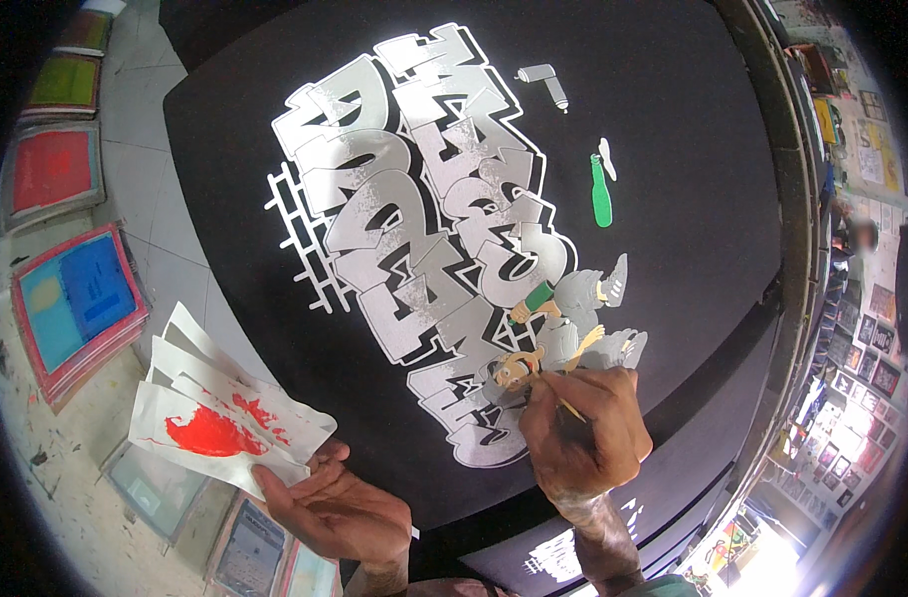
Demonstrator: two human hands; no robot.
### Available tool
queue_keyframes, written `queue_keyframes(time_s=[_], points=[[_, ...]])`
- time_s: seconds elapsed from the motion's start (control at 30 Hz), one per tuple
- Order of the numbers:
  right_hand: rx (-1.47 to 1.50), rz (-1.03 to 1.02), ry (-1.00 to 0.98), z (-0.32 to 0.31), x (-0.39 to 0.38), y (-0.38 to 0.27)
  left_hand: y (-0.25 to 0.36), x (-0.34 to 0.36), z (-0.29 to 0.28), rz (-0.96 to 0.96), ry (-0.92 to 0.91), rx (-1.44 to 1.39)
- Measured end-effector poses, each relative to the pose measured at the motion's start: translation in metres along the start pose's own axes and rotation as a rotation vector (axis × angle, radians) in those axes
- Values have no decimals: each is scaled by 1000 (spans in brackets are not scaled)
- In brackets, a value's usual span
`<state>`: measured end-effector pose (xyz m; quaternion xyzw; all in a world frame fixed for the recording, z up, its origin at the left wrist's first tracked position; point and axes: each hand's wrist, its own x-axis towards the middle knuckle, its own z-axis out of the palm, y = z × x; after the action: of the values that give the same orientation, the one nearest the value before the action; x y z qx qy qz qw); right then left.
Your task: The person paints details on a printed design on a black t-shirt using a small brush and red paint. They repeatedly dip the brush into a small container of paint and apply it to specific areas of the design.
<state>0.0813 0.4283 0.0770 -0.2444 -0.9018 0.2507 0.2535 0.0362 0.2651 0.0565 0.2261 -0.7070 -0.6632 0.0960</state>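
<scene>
Pinched in my right hand (591, 433) is a thin light-wood stick (571, 409), perhaps a fine brush; my fingers hide its tip. That hand rests against a printed cartoon figure (576, 298), by its face, on black fabric (673, 259). My left hand (340, 509) grips folded white paper (190, 383) at its lower right corner, off the fabric's left side. Wet-looking red paint (210, 434) is smeared across the paper. Large grey-and-white lettering (374, 204) runs down the fabric beside the figure. A green printed bottle (600, 194) lies above the figure.
Several framed, coloured screens stand along the left, among them a blue one (88, 281) and a red one (52, 171). A dark rail (797, 229) edges the right side. Another black piece with a white print (553, 559) sits at the bottom. Pictures cover the far right wall (872, 368).
</scene>
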Motion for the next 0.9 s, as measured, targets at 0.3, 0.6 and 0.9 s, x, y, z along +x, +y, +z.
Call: queue_keyframes(time_s=[0.3,0.6,0.9], points=[[3,39,-36,1,2,-1,12,2,19,-100,87,2],[46,61,-29,-5,2,-5,5,5,-4,-11,-83,89],[257,131,123,-12,-2,12,-26,9,9,-89,51,-231]])
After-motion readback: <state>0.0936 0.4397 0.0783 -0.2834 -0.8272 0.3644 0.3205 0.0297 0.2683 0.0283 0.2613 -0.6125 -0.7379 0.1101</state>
